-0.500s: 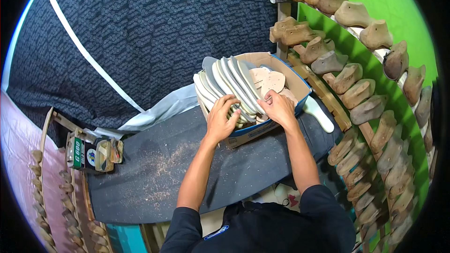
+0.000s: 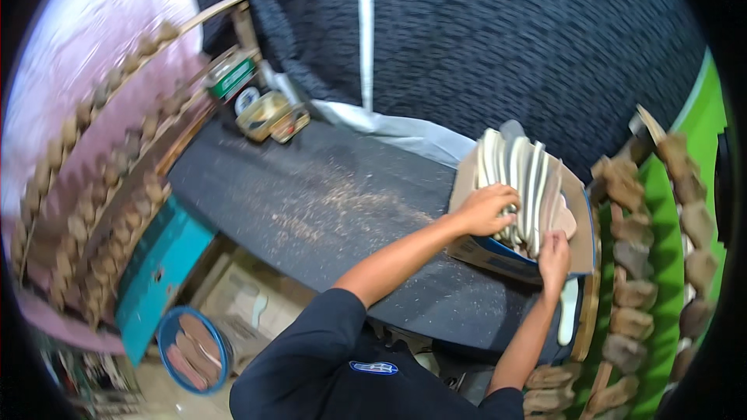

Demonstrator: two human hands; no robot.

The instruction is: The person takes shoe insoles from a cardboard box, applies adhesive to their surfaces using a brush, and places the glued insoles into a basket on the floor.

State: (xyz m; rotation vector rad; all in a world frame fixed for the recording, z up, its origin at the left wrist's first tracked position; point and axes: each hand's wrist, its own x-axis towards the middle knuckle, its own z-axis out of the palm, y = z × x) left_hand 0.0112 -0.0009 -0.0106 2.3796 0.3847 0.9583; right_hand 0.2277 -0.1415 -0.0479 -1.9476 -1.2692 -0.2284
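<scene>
A cardboard box [image 2: 498, 259] with a blue rim stands at the right end of the dark table, filled with a row of upright shoe soles [image 2: 523, 175], white, cream and grey. My left hand [image 2: 489, 211] curls over the near ends of the white and grey soles on the left of the row. At the box's near right, my right hand [image 2: 554, 259] has its fingers closed at the lower end of a tan sole [image 2: 551, 190]; blur hides the exact grip. More tan pieces [image 2: 566, 222] lie at the right inside the box.
Wood shavings [image 2: 334, 202] lie over the table [image 2: 257, 163]. A tin [image 2: 233, 82] and a small tub [image 2: 263, 114] stand at its far left. Racks of wooden shoe lasts [image 2: 634, 264] flank both sides. A blue bucket [image 2: 173, 373] holding brown soles stands below left.
My view has swung left, so the box now appears farther right, and the bucket and left racks show more fully. Both hands stay at the soles in the box.
</scene>
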